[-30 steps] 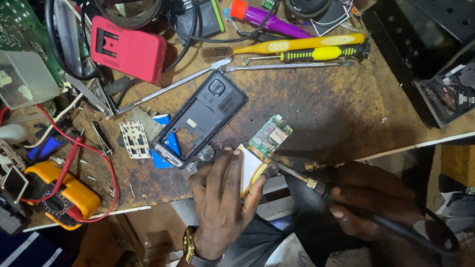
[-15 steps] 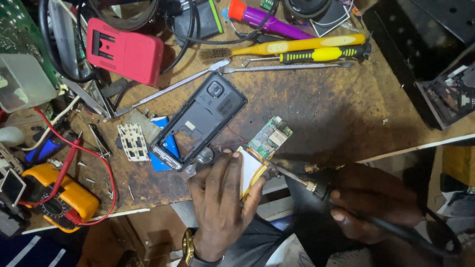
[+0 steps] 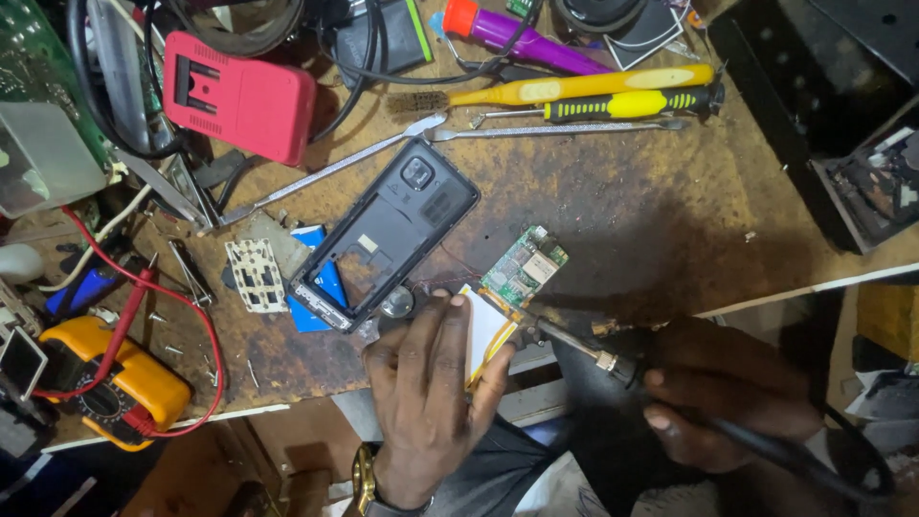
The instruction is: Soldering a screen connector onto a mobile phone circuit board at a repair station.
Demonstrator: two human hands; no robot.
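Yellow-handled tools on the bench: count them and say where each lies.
2. A long plain yellow brush lies at the top centre of the bench; a yellow-and-black screwdriver lies just below it. Others may be hidden under the clutter at left.

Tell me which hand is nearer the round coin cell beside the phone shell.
Left. The left hand has fingertips almost touching the coin cell; the right hand grips a soldering iron farther right.

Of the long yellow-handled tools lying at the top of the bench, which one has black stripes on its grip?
The yellow screwdriver with black-striped grip, the lower of the pair. The plain yellow brush just above it has bristles at its left end and no stripes.
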